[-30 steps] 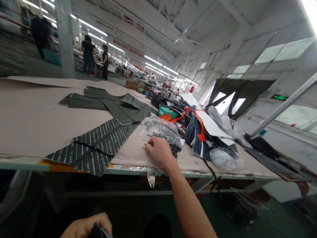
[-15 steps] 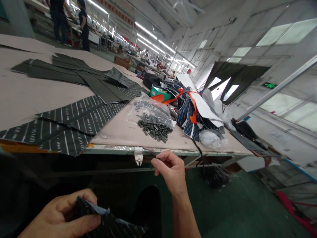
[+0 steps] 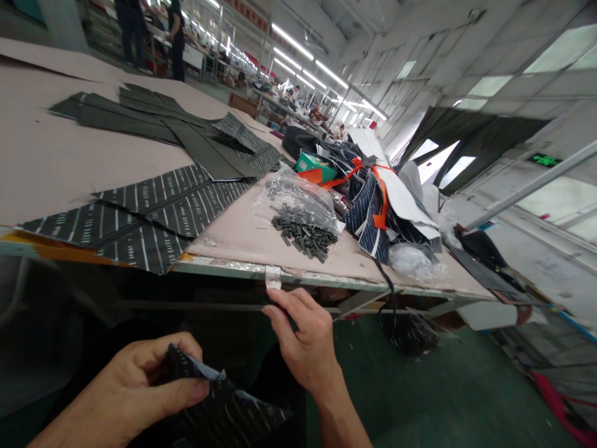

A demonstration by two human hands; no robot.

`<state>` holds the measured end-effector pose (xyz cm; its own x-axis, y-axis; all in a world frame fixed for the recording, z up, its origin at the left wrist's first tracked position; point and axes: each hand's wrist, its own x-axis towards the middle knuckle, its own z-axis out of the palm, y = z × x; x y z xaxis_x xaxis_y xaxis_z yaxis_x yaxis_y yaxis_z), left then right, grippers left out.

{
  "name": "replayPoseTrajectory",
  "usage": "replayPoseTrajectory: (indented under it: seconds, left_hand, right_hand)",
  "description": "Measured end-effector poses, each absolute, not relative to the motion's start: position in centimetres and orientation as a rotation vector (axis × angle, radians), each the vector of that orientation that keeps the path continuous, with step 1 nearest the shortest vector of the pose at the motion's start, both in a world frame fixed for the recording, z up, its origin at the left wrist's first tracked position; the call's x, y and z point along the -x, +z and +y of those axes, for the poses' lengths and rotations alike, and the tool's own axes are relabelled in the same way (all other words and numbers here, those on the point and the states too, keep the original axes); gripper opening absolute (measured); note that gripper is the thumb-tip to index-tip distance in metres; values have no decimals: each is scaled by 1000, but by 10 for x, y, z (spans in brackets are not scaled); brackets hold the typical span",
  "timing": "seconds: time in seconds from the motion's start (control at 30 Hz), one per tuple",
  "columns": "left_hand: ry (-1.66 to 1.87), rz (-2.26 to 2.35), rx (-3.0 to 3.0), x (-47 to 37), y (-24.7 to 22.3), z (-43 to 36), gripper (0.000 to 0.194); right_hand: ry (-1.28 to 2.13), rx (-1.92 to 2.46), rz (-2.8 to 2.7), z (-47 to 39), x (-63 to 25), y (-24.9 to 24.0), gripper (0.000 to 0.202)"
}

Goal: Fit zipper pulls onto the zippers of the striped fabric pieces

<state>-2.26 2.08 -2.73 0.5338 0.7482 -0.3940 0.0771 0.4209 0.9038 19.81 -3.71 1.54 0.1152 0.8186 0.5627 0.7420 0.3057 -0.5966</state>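
My left hand [image 3: 135, 386] grips a dark fabric piece [image 3: 233, 407] with pale printed stripes, thumb on top and fingers curled behind. A bluish-grey lining edge shows at its fold. My right hand [image 3: 303, 333] is at the table's front edge, thumb and forefinger nearly together just below a whitish tab [image 3: 273, 277] fixed there. Whatever is between those fingertips is too small to make out. On the table beyond lies a pile of small dark strips [image 3: 305, 233], partly under a clear plastic bag [image 3: 298, 190].
Striped fabric panels [image 3: 140, 214] overhang the table's front left edge, with plain dark pieces [image 3: 140, 121] behind. Navy patterned pieces [image 3: 366, 214] tied with orange ribbon [image 3: 382, 199] lie right of the bag, near a green box [image 3: 314, 165]. A dark cord [image 3: 387, 274] hangs down. People stand far left.
My right hand has moved left and up to the whitish tab, now covering its lower end. The left hand still holds the fabric piece. The whole view has shifted slightly.
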Motion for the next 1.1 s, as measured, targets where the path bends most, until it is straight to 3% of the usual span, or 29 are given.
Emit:
replayPoseTrajectory:
  seconds: [0.27, 0.8, 0.9, 1.1]
  left_hand:
    - [417, 839, -1151, 32, -46, 31, 23]
    - [458, 864, -1120, 20, -36, 26, 28]
    - [503, 891, -1043, 12, -24, 24, 33]
    - [573, 1000, -1005, 0, -10, 18, 41]
  right_hand:
    - [153, 1524, -1681, -36, -201, 25, 22]
    - [233, 1612, -1624, -24, -210, 19, 27]
    - [398, 1526, -1365, -32, -214, 11, 41]
    - [1054, 1255, -966, -65, -206, -4, 39]
